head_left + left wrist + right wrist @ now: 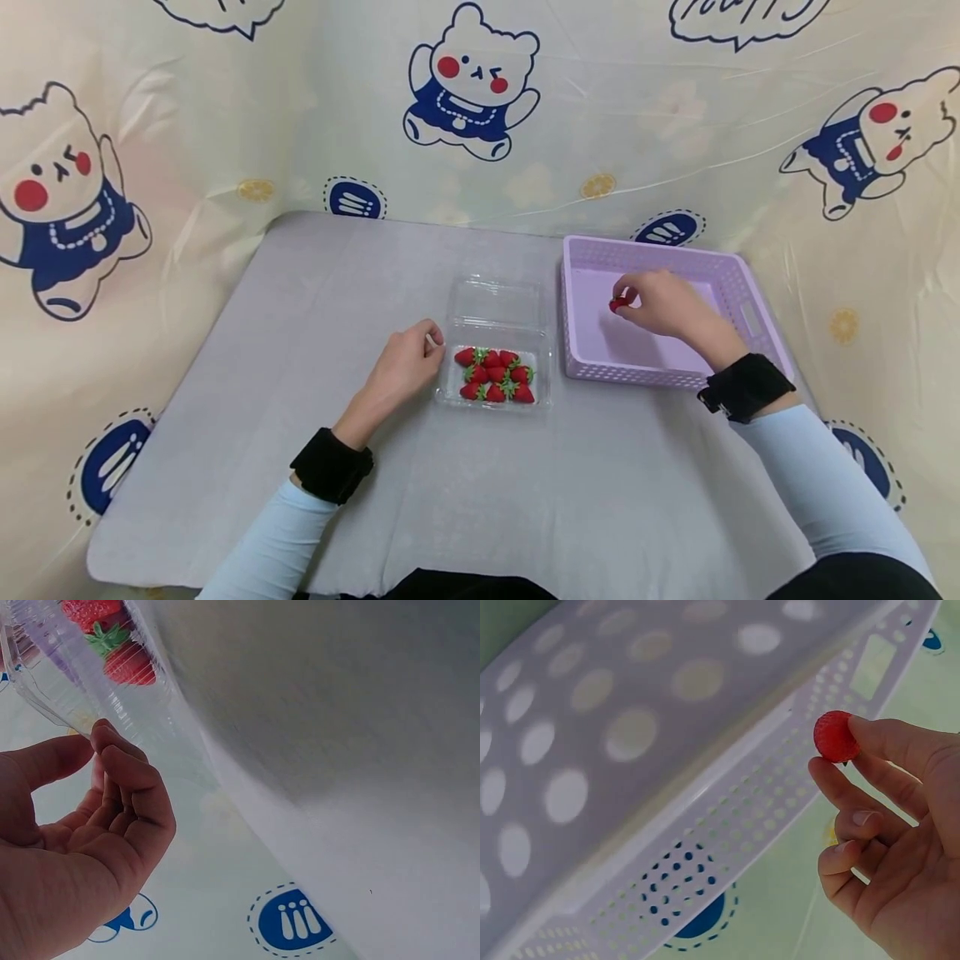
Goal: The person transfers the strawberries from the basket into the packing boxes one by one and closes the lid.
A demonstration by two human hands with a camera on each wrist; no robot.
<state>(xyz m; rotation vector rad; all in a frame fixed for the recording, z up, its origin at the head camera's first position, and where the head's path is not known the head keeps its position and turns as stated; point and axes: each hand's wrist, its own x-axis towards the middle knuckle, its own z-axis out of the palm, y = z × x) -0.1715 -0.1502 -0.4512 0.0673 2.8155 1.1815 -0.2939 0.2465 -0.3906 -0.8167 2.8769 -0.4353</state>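
Note:
In the head view my right hand [666, 307] is over the lilac basket [637, 372], pinching a small red strawberry [834, 736] between thumb and fingertips. A bit of green leaf shows on the berry's underside in the right wrist view. Left of the basket lies a clear plastic clamshell box [542, 392], its lid [497, 302] folded back away from me. Several red strawberries [497, 375] with green leaves lie in its near half in rows. My left hand [401, 367] is at the box's left side; its thumb and index finger pinch the rim in the left wrist view.
A grey cloth covers the table [300, 333]. Curtains printed with bears [472, 92] hang behind it and on both sides. The basket has raised, perforated walls and stands near the table's back right edge.

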